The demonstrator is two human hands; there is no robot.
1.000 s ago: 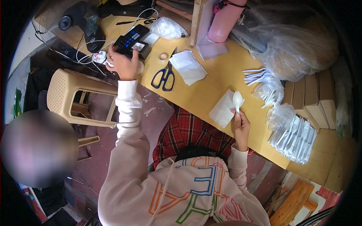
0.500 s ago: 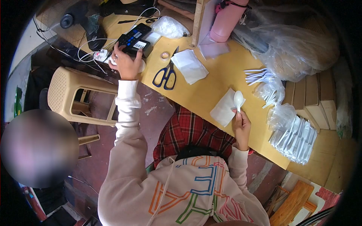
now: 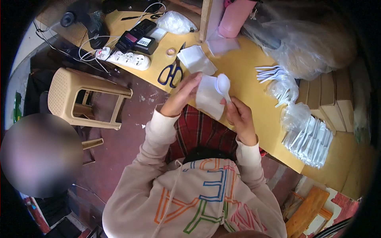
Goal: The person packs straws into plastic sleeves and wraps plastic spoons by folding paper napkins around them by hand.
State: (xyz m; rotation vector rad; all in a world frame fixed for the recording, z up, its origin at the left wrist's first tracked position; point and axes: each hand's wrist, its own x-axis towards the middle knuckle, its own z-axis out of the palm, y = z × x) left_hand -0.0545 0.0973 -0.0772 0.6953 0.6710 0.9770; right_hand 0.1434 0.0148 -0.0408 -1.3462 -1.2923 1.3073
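A yellow table (image 3: 254,85) is seen, with scissors (image 3: 170,73) near its edge. A napkin (image 3: 208,97) is pinched by the left hand (image 3: 183,95) above that edge. A white spoon (image 3: 223,86) is pinched by the right hand (image 3: 239,117), touching the napkin.

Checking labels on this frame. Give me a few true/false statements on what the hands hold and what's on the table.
1. The right hand holds a white plastic spoon. True.
2. The left hand rests on the black device. False: it grips the white napkin, far from the device.
3. The blue-handled scissors lie on the yellow table. True.
4. The plastic forks are in the right hand. False: they lie loose on the table.
5. The beige stool stands on the table. False: on the floor.
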